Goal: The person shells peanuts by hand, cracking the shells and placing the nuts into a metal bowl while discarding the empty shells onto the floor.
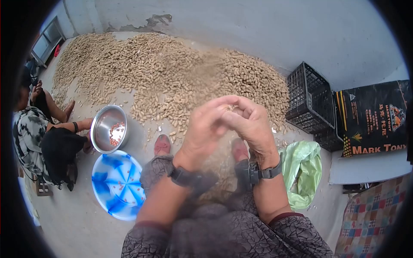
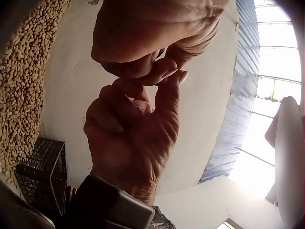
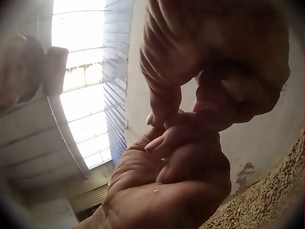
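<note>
In the head view my left hand (image 1: 201, 131) and right hand (image 1: 256, 129) meet fingertip to fingertip above the lap. Their curled fingers pinch a small pale peanut (image 1: 231, 108), mostly covered by the fingers. The left wrist view has the left hand (image 2: 152, 40) above and the right hand (image 2: 133, 129) below, thumbs and fingertips touching. From the right wrist, the right hand (image 3: 219, 62) is uppermost, and a tiny pale crumb (image 3: 156, 191) lies on the palm of the left hand (image 3: 176, 181). Unshelled peanuts (image 1: 163, 73) cover the floor along the wall.
At left, another person (image 1: 32, 133) sits by a metal bowl (image 1: 100, 133) holding red kernels. A blue and white basin (image 1: 107, 191) stands before it. A green bag (image 1: 301, 172), black crates (image 1: 312, 96) and a black printed sack (image 1: 374, 120) are at right.
</note>
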Available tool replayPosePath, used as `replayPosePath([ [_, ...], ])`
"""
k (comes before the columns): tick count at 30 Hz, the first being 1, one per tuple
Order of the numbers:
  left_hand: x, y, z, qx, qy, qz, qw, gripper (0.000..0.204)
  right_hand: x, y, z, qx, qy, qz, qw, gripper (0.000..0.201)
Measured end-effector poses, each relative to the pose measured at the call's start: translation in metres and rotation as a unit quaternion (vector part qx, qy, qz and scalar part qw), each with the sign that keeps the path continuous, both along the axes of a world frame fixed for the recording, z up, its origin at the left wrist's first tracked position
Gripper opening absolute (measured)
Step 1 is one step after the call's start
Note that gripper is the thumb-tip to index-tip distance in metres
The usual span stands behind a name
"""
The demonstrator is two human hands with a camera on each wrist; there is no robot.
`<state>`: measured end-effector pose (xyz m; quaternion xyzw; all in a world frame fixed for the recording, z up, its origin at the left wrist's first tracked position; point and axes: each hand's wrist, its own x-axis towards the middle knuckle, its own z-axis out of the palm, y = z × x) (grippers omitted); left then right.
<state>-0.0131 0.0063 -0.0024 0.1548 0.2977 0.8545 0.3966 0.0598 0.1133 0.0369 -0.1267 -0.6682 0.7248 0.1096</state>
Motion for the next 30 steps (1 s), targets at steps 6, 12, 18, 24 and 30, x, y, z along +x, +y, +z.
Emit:
replayPosePath([
  [6,0.001,-0.001,-0.001,-0.081,0.113,-0.012,0.99,0.033,0.003,0.007,-0.013,-0.016,0.097,0.023,0.995,0.03],
  [12,0.006,0.001,0.003,-0.102,0.209,0.008,0.973,0.042,0.011,0.009,0.001,-0.147,0.05,0.055,0.986,0.025],
  [18,0.017,0.0,0.004,-0.152,0.201,0.039,0.967,0.049,0.01,0.007,-0.012,-0.08,0.068,0.012,0.994,0.021],
  [24,0.008,0.005,-0.003,-0.055,0.108,0.004,0.993,0.042,0.005,0.002,-0.013,-0.117,0.093,0.005,0.989,0.019],
  [30,0.006,0.007,0.0,-0.067,0.149,0.025,0.986,0.031,0.008,-0.001,-0.008,-0.072,0.089,-0.031,0.993,0.022],
])
